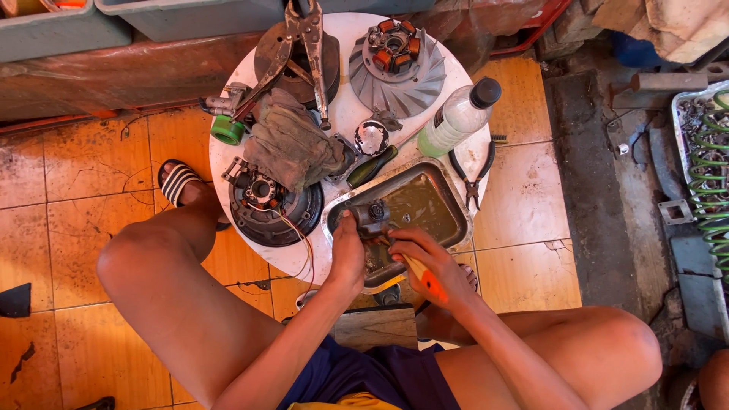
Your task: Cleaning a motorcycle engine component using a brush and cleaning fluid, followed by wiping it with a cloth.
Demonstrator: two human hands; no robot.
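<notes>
Left hand (347, 254) gripped small metal part (372, 216) over murky tray (448, 193), right hand (425, 266) closed on orange-handled brush (421, 279), cleaning looked mid-way.

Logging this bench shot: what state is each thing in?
Bottle: capped, lying tilted.
Metal tray: holds murky liquid.
Small metal part: held over tray by left hand.
Orange-handled tool: held in right hand.
Pliers: lying flat.
</notes>
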